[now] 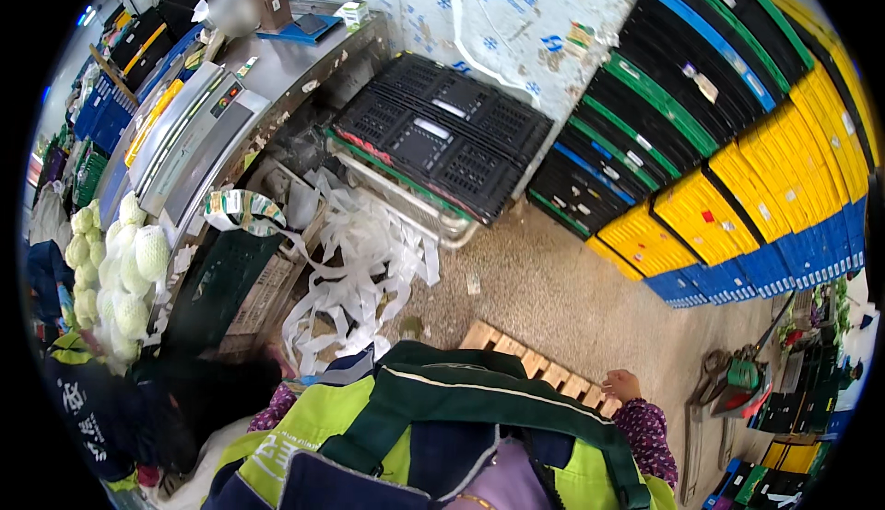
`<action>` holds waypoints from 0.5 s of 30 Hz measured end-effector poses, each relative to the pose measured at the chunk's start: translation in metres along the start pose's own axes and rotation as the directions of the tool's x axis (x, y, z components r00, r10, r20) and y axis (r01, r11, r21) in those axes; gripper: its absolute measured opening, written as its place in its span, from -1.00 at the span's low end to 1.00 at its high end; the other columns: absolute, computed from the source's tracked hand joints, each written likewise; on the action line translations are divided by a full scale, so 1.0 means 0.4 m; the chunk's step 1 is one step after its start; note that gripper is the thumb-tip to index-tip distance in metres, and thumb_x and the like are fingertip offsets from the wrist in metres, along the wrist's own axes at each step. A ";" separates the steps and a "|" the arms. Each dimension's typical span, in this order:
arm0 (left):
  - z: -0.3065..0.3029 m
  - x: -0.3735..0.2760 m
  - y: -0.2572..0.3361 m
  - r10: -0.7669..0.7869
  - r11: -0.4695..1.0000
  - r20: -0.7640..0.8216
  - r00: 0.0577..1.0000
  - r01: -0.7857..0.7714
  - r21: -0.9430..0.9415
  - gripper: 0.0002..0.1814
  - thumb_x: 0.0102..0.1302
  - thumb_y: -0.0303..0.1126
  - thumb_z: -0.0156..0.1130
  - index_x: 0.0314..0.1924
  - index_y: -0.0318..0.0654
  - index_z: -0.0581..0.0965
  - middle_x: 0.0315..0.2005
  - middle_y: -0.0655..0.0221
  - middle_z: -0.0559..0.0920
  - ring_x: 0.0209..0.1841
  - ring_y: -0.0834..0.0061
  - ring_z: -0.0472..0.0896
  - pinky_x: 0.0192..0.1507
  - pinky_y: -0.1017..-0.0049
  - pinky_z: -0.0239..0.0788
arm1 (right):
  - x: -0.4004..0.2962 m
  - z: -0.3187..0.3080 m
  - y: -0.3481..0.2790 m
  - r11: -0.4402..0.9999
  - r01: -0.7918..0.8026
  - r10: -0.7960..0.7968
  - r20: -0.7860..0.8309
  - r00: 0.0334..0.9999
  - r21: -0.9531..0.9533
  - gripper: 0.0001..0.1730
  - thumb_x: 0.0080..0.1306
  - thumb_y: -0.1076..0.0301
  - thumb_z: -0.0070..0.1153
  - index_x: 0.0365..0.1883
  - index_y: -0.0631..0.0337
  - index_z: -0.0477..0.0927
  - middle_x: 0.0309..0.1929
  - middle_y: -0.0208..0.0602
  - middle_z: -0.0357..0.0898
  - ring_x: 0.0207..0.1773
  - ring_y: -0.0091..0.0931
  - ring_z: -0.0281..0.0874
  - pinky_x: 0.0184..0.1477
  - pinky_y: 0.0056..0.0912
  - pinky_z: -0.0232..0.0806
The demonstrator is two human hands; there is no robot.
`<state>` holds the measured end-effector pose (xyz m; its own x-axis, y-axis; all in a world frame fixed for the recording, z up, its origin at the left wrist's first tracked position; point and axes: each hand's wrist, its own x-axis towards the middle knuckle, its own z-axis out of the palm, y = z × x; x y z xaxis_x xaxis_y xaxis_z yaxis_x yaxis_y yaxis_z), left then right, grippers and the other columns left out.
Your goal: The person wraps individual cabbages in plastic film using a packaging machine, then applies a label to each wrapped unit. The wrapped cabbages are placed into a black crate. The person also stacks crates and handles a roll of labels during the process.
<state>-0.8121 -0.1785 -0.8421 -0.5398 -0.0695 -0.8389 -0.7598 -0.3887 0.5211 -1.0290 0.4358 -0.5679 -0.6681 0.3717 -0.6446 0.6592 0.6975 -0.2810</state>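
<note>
At the lower right, my right hand (pixel 621 385) hangs beside my body above a wooden pallet (pixel 525 358), its fingers loosely bent with nothing visible in them. My left arm, in a purple patterned sleeve (pixel 272 408), is low at the left; its hand is largely hidden in shadow, and what it touches cannot be told. Ahead of it lies a tangled heap of white backing strips (pixel 359 261), trailing from a roll of labels (pixel 243 211) at the edge of the metal bench. Folded black plastic crates (pixel 442 130) are stacked beyond the strips.
A wrapping machine (pixel 190 137) and fruit in foam nets (pixel 131 268) are at the left, near a co-worker in a dark jacket (pixel 90 406). Tall stacks of yellow crates (pixel 705 216) and black crates stand at the right. A pallet jack (pixel 733 385) is farther right.
</note>
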 end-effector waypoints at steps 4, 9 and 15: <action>-0.145 0.156 0.020 0.035 0.994 0.083 0.996 -0.043 0.104 -0.75 0.20 -0.24 0.12 -0.34 -0.30 0.52 -0.50 0.27 0.60 -0.52 0.41 0.58 -0.52 0.48 0.37 | 0.186 0.117 0.057 0.978 0.207 -0.188 0.278 0.942 -0.040 -0.62 0.27 0.17 0.09 -0.09 0.28 0.52 -0.27 -0.09 0.61 -0.17 -0.24 0.61 -0.19 -0.08 0.48; -0.199 0.257 0.107 0.249 0.952 0.114 0.962 -0.265 0.151 -0.73 0.20 -0.23 0.12 -0.32 -0.33 0.53 -0.50 0.26 0.61 -0.50 0.40 0.60 -0.51 0.47 0.38 | 0.143 0.415 -0.461 0.925 0.379 -0.298 0.587 0.753 -0.017 -0.78 0.36 0.35 0.02 -0.12 0.29 0.49 -0.28 -0.26 0.57 -0.22 -0.43 0.60 -0.21 -0.39 0.48; -0.182 0.410 0.145 0.097 0.972 -0.021 0.995 -0.099 -0.214 -0.70 0.21 -0.22 0.10 -0.26 -0.35 0.54 -0.48 0.28 0.62 -0.49 0.40 0.61 -0.47 0.46 0.41 | 0.181 0.589 -1.068 0.842 0.507 -0.507 0.590 0.628 0.184 -0.72 0.34 0.37 0.08 0.00 0.24 0.49 -0.28 -0.39 0.58 -0.26 -0.54 0.57 -0.23 -0.50 0.44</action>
<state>-0.9183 -0.2793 -0.9609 -0.6030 -0.1258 -0.7878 -0.6073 -0.5679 0.5556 -1.2778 0.0203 -0.6622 -0.5506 -0.4818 -0.6818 0.2796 0.6631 -0.6943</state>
